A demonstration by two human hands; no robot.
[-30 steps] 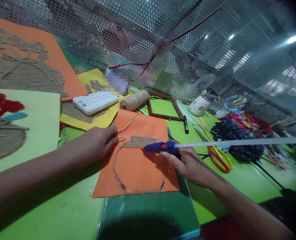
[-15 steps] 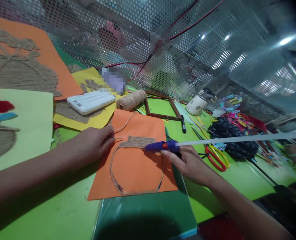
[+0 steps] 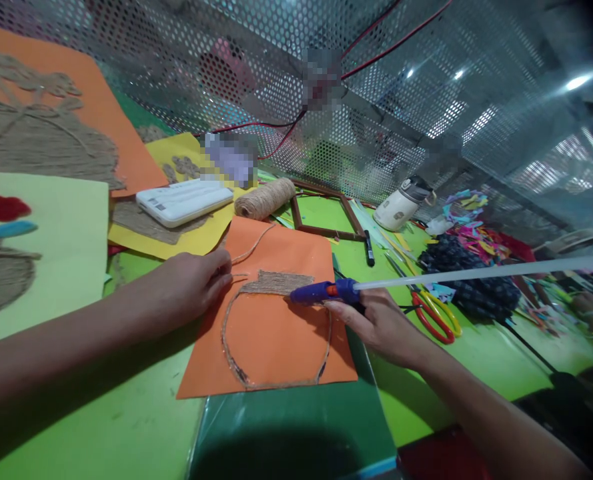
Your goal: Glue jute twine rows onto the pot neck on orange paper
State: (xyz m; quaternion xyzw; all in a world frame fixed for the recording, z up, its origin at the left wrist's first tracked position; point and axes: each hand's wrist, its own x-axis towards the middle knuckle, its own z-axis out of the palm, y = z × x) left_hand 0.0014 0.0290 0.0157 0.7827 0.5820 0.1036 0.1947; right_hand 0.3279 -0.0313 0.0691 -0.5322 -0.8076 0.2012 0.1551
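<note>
An orange sheet (image 3: 281, 347) lies in front of me, with a vase-like outline in jute twine and a filled twine band (image 3: 279, 283) near its top. My right hand (image 3: 383, 327) is closed around a blue hot glue gun (image 3: 319, 291), a long white glue stick running out of its back. The nozzle points left, at the lower edge of the band. My left hand (image 3: 201, 283) is at the sheet's left edge, thumb and fingers pinched on the jute twine (image 3: 253, 249). That strand curves up over the sheet toward the twine spool (image 3: 265, 199).
A dark green board (image 3: 296, 427) lies under the sheet. Beyond stand a white power bank (image 3: 185, 201), a brown frame (image 3: 326, 233) and a bottle (image 3: 401, 203). Red-and-yellow-handled scissors (image 3: 433, 317) and a black marker (image 3: 369, 249) lie at right. Finished twine pictures (image 3: 126, 133) are at left.
Both hands, the glue gun and the sheet hold almost the same places. The whole view has shifted very slightly.
</note>
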